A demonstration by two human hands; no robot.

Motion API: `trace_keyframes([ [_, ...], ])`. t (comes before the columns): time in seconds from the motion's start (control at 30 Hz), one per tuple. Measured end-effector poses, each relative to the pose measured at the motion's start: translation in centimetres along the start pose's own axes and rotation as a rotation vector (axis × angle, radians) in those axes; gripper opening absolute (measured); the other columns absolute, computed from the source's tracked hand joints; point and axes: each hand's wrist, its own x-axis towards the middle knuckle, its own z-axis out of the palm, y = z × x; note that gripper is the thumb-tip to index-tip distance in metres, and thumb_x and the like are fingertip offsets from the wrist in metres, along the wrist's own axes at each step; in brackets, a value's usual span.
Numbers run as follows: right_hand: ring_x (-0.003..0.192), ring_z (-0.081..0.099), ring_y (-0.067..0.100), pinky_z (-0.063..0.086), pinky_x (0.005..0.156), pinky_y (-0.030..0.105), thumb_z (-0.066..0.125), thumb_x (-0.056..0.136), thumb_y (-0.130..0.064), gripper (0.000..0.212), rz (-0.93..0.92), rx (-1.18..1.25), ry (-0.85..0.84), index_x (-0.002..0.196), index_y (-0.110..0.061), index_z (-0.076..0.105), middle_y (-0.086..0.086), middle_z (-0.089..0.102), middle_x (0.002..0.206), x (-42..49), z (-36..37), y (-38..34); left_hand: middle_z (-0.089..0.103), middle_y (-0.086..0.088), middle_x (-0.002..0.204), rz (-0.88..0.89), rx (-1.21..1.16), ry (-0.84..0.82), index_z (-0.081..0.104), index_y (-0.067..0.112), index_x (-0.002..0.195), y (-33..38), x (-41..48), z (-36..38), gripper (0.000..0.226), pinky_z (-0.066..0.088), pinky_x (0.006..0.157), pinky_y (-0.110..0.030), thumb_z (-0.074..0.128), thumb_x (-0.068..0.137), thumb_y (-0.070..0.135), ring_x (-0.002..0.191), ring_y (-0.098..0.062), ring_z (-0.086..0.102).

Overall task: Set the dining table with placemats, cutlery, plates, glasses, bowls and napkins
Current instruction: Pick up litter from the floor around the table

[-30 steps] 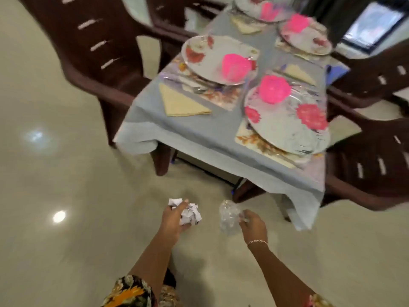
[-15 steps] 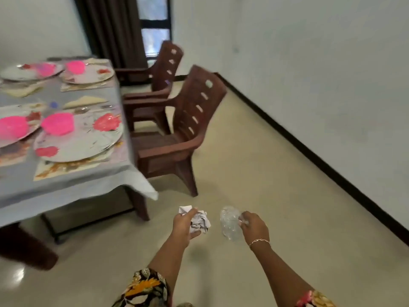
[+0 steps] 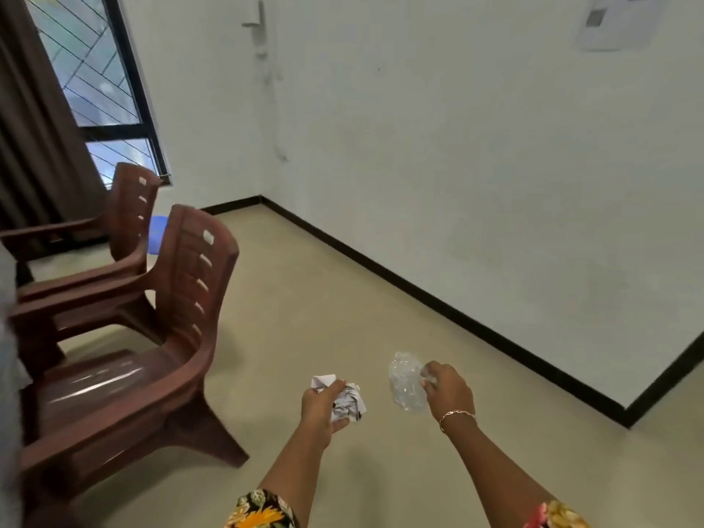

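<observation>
Crumpled paper [image 3: 348,402] sits gripped in my left hand [image 3: 320,407]. My right hand [image 3: 449,390] pinches a clear plastic wad [image 3: 405,383]. I see 2 brown chairs [image 3: 183,299] at left.

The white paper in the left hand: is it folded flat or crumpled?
Crumpled. The white paper is a wrinkled ball with irregular creases and a corner sticking out; the left hand grips it with curled fingers.

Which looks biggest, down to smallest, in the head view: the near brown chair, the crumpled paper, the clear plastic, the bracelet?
near brown chair
crumpled paper and clear plastic, about alike
bracelet
</observation>
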Motion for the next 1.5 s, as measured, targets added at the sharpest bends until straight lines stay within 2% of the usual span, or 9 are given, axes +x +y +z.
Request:
trace_keyframes([
  [0.2,0.09,0.059,0.021,0.038,0.068,0.022,0.049,0.093,-0.017,0.02,-0.021,-0.037,-0.029,0.111,-0.017,0.058,0.003,0.057,0.109,13.0,1.1,-2.1,0.06,-0.011,0.078,-0.014,-0.054,0.049,0.055,0.008,0.09,6.6,11.1,4.2,0.008,0.046,0.062,-0.029,0.062,0.088,0.01,0.067,-0.024,0.058],
  [0.43,0.092,0.059,0.021,0.042,0.073,0.025,0.048,0.093,-0.017,0.022,-0.065,-0.021,-0.07,0.113,-0.016,0.057,0.004,0.056,0.11,27.2,3.4,-5.6,0.062,-0.014,0.09,0.04,-0.071,0.096,0.055,0.006,0.104,15.0,22.5,7.8,0.021,0.048,0.065,-0.031,0.064,0.087,0.015,0.073,-0.025,0.06],
  [0.57,0.08,0.052,0.017,0.036,0.067,0.023,0.048,0.093,-0.016,0.021,-0.109,0.014,-0.1,0.112,-0.016,0.058,0.004,0.055,0.11,35.4,6.7,-8.4,0.064,-0.02,0.1,0.05,-0.109,0.168,0.055,0.005,0.108,19.0,29.9,7.9,0.027,0.05,0.063,-0.031,0.067,0.086,0.017,0.076,-0.027,0.062],
  [0.7,0.075,0.047,0.016,0.035,0.066,0.022,0.047,0.093,-0.018,0.021,-0.193,0.001,-0.151,0.112,-0.018,0.057,0.002,0.054,0.111,45.1,9.9,-11.5,0.061,-0.012,0.08,0.077,-0.142,0.223,0.055,0.009,0.088,23.9,37.9,9.0,0.01,0.045,0.064,-0.029,0.063,0.088,0.014,0.068,-0.024,0.057],
  [0.77,0.075,0.047,0.015,0.036,0.067,0.021,0.046,0.094,-0.019,0.021,-0.233,-0.026,-0.187,0.112,-0.019,0.056,0.001,0.053,0.111,51.3,10.8,-13.5,0.058,-0.01,0.075,0.089,-0.159,0.251,0.054,0.01,0.082,27.1,42.4,10.0,0.011,0.042,0.063,-0.027,0.062,0.089,0.013,0.065,-0.023,0.055],
  [0.9,0.077,0.05,0.016,0.04,0.069,0.022,0.047,0.094,-0.021,0.02,-0.333,-0.069,-0.241,0.11,-0.018,0.056,0.001,0.053,0.11,62.4,11.7,-18.5,0.058,-0.009,0.079,0.104,-0.172,0.311,0.053,0.006,0.097,33.6,49.6,11.0,0.016,0.042,0.062,-0.028,0.063,0.089,0.016,0.068,-0.022,0.055],
  [1.03,0.089,0.058,0.023,0.04,0.071,0.025,0.05,0.092,-0.019,0.019,-0.361,-0.026,-0.278,0.108,-0.016,0.058,0.004,0.055,0.11,70.3,14.2,-24.7,0.058,-0.014,0.094,0.114,-0.205,0.377,0.049,0.004,0.113,39.5,55.5,9.6,0.031,0.044,0.062,-0.029,0.065,0.088,0.015,0.074,-0.025,0.056],
  [1.3,0.091,0.059,0.025,0.043,0.074,0.028,0.053,0.09,-0.016,0.019,-0.478,0.034,-0.352,0.108,-0.014,0.06,0.006,0.057,0.109,83.8,24.1,-39.0,0.059,-0.008,0.082,0.143,-0.347,0.53,0.054,0.007,0.104,49.9,69.3,1.8,0.02,0.045,0.061,-0.028,0.064,0.088,0.014,0.068,-0.021,0.056],
  [1.5,0.089,0.06,0.024,0.039,0.07,0.026,0.054,0.09,-0.016,0.018,-0.557,0.024,-0.423,0.106,-0.015,0.06,0.005,0.057,0.108,94.3,30.9,-52.5,0.059,-0.015,0.101,0.149,-0.424,0.651,0.052,0.005,0.113,60.2,80.3,-6.6,0.034,0.047,0.057,-0.03,0.067,0.085,0.017,0.082,-0.029,0.057],
])
